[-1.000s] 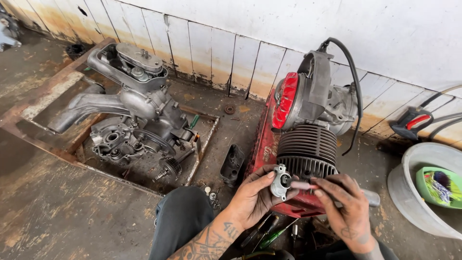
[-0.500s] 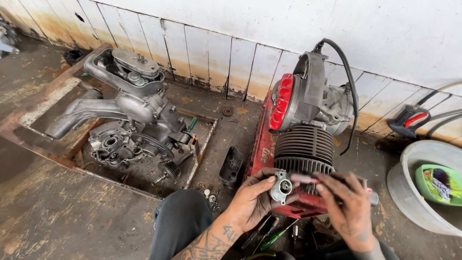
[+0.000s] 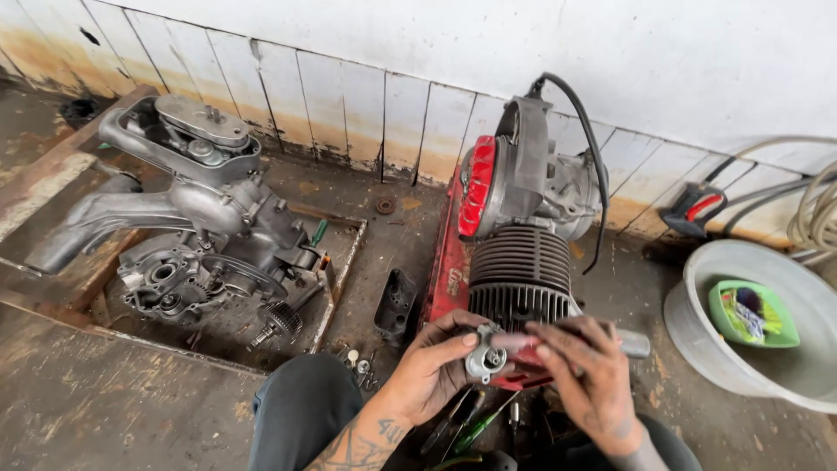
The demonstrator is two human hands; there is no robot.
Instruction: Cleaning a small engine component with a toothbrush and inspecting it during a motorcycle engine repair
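The left hand (image 3: 432, 366) is gripping a small grey cast-metal fitting with a round bore (image 3: 485, 358), fingers curled around it and thumb pressed on its top edge. The right hand (image 3: 586, 371) is lying across the fitting's right side, fingers pressed together and pinching a slim grey metal shaft (image 3: 635, 344) whose end is projecting to the right; the contact point itself is hidden under the fingers. The fitting is sitting low in the frame, just in front of the dark finned cylinder (image 3: 520, 279) of a grey engine with a red fan cover (image 3: 478, 187), which is resting on a red metal stand (image 3: 449, 279). A black cable (image 3: 595, 166) is looping over that engine. To the left, a stripped grey engine casing (image 3: 187, 235) is lying in a rusty metal tray (image 3: 342, 262). To the right, a green plastic package (image 3: 751, 312) is lying inside a grey round basin (image 3: 767, 377), its print too small to make out. Screwdrivers (image 3: 475, 427) on the stained concrete floor (image 3: 105, 401) are partly cut off below.
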